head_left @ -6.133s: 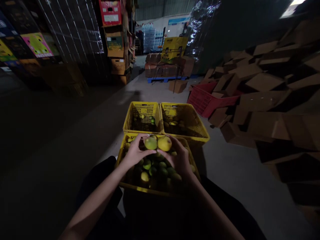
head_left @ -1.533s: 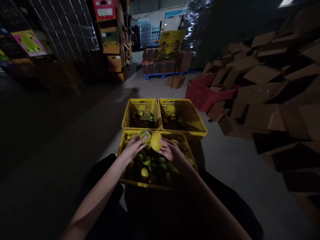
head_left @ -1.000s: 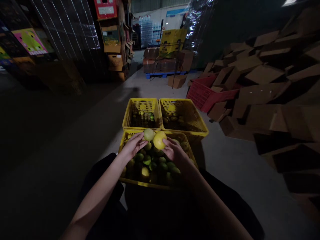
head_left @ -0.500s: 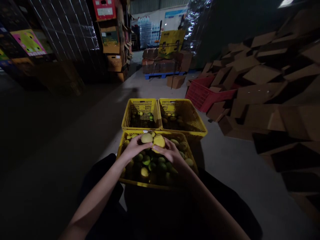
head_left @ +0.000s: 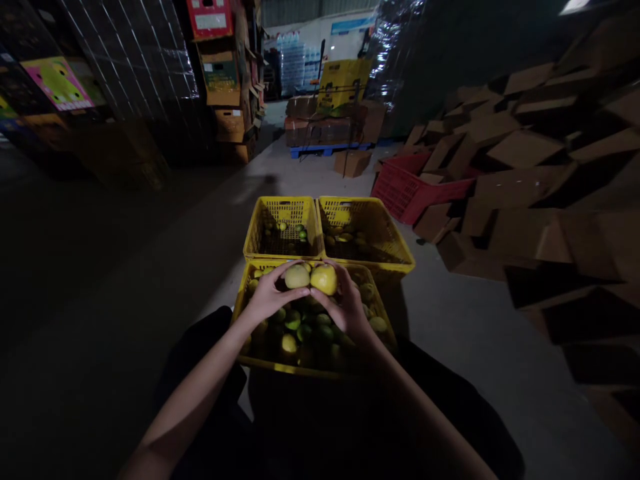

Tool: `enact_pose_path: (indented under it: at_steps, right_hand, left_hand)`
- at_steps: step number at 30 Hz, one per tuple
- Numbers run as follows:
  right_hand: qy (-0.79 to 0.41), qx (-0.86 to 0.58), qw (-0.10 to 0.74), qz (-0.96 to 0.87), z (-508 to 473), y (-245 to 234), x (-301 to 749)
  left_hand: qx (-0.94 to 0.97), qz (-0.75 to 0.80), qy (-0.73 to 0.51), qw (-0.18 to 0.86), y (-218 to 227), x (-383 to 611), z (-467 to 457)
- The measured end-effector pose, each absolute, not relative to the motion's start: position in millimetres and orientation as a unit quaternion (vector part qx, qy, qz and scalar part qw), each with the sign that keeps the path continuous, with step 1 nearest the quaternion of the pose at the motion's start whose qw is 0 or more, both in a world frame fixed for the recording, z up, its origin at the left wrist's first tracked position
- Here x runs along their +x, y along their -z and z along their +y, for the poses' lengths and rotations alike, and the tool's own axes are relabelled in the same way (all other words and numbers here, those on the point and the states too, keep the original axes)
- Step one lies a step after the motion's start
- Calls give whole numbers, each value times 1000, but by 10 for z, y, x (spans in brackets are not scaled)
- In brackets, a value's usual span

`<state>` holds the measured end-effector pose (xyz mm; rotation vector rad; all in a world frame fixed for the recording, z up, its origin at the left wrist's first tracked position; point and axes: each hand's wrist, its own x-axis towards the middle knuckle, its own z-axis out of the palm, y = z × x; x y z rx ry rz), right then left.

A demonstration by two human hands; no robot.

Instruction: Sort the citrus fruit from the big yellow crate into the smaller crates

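My left hand [head_left: 273, 291] is closed around a pale yellow-green citrus fruit [head_left: 297, 276], thumb below and fingers over the far side. In my right hand [head_left: 346, 303] is a brighter yellow citrus fruit [head_left: 324, 279]. The two fruits are held side by side, nearly touching, above the near yellow crate [head_left: 310, 369]. Green and yellow citrus fruits fill much of that crate, among them a green one [head_left: 293, 321] and a yellow one [head_left: 289, 344] below my hands. Part of the contents is hidden by my hands and shadow.
Behind stand two more yellow crates, a left one [head_left: 253, 230] and a right one [head_left: 395, 243], with some fruit at the bottom. A red crate [head_left: 407, 197] and heaped cardboard boxes [head_left: 525, 233] lie to the right. A blue pallet [head_left: 327, 151] with boxes stands farther back.
The yellow fruit in my right hand has shifted slightly right and up and turned. My left hand's fruit has moved a little to the right, and my right fingers now wrap its neighbour's outer side.
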<state>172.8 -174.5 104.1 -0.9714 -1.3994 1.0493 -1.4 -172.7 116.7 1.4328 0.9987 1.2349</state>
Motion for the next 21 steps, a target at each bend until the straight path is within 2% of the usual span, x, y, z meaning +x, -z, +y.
enact_pose_path:
  at_steps: [5,9,12,16,19,21]
  right_hand:
    - [-673,-432,474,-368,-1726,-975,1604]
    - [-749,-463,373,-290,-1675,-952,1572]
    - [-780,-462,340,-250,-1637,-944,1579]
    - [-796,-433,368,-206,-1582,-941,1655]
    - [-776,-399,451,-188,-1514,-951,1805]
    - [-751,-393,499,-178,-1463,-957,1934]
  left_hand:
    - [434,504,-402,630,-1075,26,-1693]
    - [379,522,-327,690,-1004,28,-1681]
    - [369,510,-324,707,-971,30,-1669]
    - [373,524,-347,682,-1011,-3,-1617]
    - [445,516,-357,638,-1018,-78,-1602]
    - [526,499,-315,612,-937,-119,-1645]
